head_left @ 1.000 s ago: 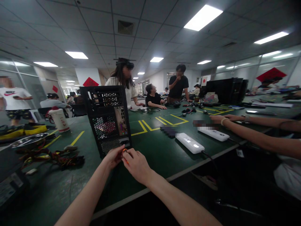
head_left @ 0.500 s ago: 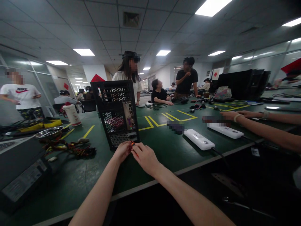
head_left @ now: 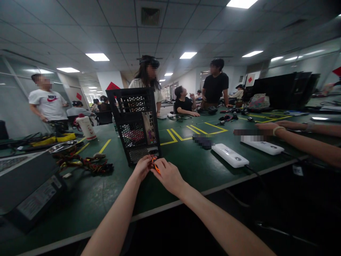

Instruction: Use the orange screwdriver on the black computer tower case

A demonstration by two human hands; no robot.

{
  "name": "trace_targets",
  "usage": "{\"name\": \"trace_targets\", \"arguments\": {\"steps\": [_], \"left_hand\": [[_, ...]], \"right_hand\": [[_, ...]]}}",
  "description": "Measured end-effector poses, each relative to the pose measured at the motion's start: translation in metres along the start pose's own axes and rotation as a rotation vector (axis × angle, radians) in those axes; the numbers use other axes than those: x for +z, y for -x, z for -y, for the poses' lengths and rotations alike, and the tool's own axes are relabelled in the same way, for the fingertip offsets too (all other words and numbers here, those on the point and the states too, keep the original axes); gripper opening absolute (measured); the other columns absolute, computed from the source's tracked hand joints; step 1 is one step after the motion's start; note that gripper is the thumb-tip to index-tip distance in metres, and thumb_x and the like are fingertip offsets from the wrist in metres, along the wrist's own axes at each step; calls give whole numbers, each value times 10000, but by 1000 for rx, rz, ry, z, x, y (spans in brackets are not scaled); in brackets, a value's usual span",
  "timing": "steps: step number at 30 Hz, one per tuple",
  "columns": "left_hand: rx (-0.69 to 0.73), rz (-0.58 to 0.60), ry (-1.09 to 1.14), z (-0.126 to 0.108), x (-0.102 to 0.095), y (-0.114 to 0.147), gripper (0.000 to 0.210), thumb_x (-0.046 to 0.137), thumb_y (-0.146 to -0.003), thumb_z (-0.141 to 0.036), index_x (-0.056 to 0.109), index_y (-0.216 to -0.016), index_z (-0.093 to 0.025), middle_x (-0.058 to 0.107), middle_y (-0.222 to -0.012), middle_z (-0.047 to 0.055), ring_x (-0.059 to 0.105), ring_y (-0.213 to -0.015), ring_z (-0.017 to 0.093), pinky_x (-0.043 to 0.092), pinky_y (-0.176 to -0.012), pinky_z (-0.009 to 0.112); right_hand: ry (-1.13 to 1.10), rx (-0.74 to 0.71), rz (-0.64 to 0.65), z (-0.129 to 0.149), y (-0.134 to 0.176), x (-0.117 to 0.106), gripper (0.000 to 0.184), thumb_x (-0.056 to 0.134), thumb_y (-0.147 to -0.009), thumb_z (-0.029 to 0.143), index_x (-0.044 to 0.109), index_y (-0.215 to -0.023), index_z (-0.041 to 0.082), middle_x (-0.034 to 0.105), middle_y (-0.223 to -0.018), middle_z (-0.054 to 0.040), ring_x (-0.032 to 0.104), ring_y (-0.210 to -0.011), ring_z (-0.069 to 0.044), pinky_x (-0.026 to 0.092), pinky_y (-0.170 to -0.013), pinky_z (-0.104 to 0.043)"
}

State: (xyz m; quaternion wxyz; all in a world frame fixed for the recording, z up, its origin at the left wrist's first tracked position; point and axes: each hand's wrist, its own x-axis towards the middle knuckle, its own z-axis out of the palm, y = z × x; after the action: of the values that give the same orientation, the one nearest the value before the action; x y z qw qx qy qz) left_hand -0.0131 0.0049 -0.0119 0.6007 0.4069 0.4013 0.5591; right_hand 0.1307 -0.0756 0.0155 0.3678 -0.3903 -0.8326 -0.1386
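Note:
My left hand (head_left: 142,168) is closed in a pinch near the lower back of an upright black computer case (head_left: 137,155). Something thin and dark shows at its fingertips, too small to name. My right hand (head_left: 168,175) is closed around a small bright orange thing (head_left: 156,166), slim and partly looped, with dark parts; fingers hide most of it. Both hands meet fingertip to fingertip just above the green table (head_left: 183,167). The case's rear faces me, with its vent mesh and port panel in view.
To the left lie a grey metal box (head_left: 29,185), a metal bowl (head_left: 61,147), bundled cables (head_left: 90,165) and a white bottle (head_left: 86,127). White power strips (head_left: 230,155) sit to the right. A co-worker's hands (head_left: 269,128) rest beyond them. Other people stand and sit behind.
The view has shifted slightly, so things appear farther right. More of the orange thing shows between my hands. At the back, a standing person has lowered a hand from the face.

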Motion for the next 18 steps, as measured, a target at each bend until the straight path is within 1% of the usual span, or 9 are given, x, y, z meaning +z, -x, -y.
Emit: {"name": "trace_targets", "arguments": {"steps": [2,4,6,8,12,15,18], "left_hand": [[1,2,12,0,0,0,165,471,-680,-34,561,-802,-99,612,-770,80,570,-594,97,441,-524,185],[3,4,25,0,1,1,163,464,-680,-30,562,-794,-92,610,-771,80,566,-596,95,439,-523,185],[5,-5,34,-1,3,2,173,449,-682,-21,562,-793,-89,610,-778,81,560,-584,90,434,-512,183],[-2,-24,34,-3,4,3,182,436,-685,-16,563,-793,-89,611,-761,80,547,-549,81,420,-483,177],[-21,-29,29,-5,6,5,169,437,-692,-23,565,-779,-92,609,-732,74,515,-491,56,394,-445,157],[-18,-16,33,-6,6,7,141,470,-691,-44,568,-780,-93,609,-744,71,504,-481,44,396,-449,153],[-20,-42,29,-7,7,9,168,501,-674,-41,566,-820,-95,613,-787,74,493,-473,35,394,-444,151]], "right_hand": [[-10,-36,4,1,0,-1,196,399,-820,272,444,-972,156,494,-962,-64,508,-815,-153,425,-694,-280],[-13,-92,18,1,0,-1,193,420,-797,200,443,-983,153,486,-1000,-68,499,-851,-162,417,-724,-291],[-14,-129,34,1,0,-1,205,419,-782,153,445,-985,153,494,-994,-66,497,-847,-167,412,-735,-300],[-24,-109,33,0,0,0,192,402,-795,163,448,-981,151,510,-950,-63,500,-826,-167,413,-725,-299],[-75,-4,-30,-3,1,0,185,360,-830,217,447,-981,154,517,-927,-60,501,-816,-156,412,-712,-283],[-91,-8,-66,-6,3,-2,178,369,-818,196,462,-967,167,520,-925,-48,497,-813,-151,402,-719,-279],[-87,18,-115,-10,5,-4,158,396,-788,172,483,-921,170,526,-899,-45,495,-806,-153,390,-721,-284]]}}
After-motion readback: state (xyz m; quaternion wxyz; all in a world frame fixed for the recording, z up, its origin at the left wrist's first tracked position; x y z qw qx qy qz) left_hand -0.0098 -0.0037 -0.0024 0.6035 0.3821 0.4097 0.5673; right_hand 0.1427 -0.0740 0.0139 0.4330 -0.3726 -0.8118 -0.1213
